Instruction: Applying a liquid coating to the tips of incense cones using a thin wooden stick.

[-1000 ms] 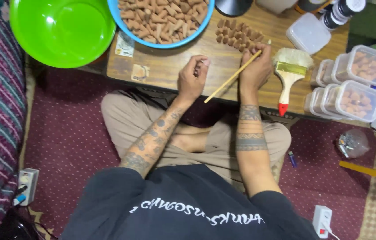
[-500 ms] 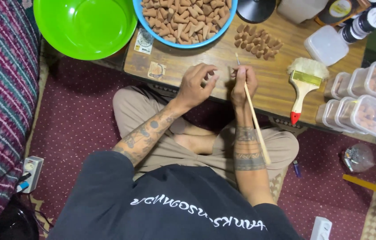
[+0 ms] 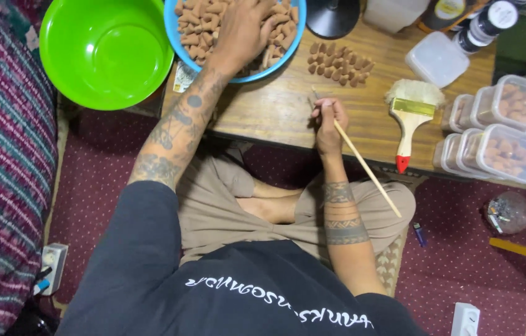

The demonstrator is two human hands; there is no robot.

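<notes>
Your top: black short-sleeved tee, white lettering across the chest | your legs: loose khaki trousers, feet bare | your left hand [image 3: 241, 31]: forearm covered in dark tattoos, dots and curling figures | your right hand [image 3: 328, 124]: forearm ringed by patterned tattoo bands above the wrist
</notes>
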